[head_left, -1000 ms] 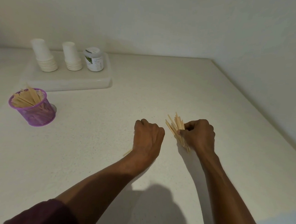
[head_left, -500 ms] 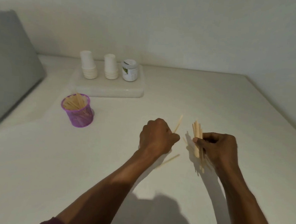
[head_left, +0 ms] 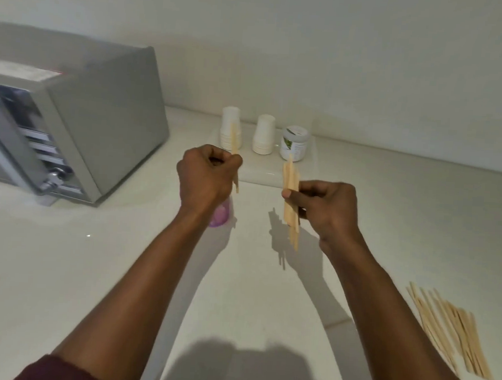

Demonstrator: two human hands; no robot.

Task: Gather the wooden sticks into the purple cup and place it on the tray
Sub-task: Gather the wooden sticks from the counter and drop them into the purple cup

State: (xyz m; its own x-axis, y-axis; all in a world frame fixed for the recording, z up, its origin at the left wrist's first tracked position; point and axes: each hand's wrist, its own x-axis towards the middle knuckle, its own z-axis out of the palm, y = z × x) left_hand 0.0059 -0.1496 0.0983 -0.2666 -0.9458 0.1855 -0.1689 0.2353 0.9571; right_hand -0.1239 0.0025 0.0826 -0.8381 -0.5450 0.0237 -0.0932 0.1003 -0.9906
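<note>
Grey appliance (head_left: 71, 126) is seen at the table's far-left, clear of the work.

Left hand (head_left: 206, 178) is closed in a fist on a single wooden stick (head_left: 234, 147), held upright and raised above the table. Purple cup (head_left: 221, 214) is mostly hidden beneath this hand and wrist; only its lower wall shows. The stick is judged to be held end-down so it can be dropped straight into the cup.

White tray (head_left: 262, 173) is set against the back edge, carrying two stacks of paper cups (head_left: 248, 134) and a small jar (head_left: 294, 144). The cup stands on the table just in front of the tray, not yet on it.

Right hand (head_left: 325, 206) is closed around a bundle of sticks (head_left: 291, 198), pinched mid-length and kept vertical, probably so the ends stay aligned for loading. It is held near the cup, to its right.

Loose sticks (head_left: 452, 331) are left lying flat toward the near-right edge, well apart from both hands. Gathering is judged unfinished.
</note>
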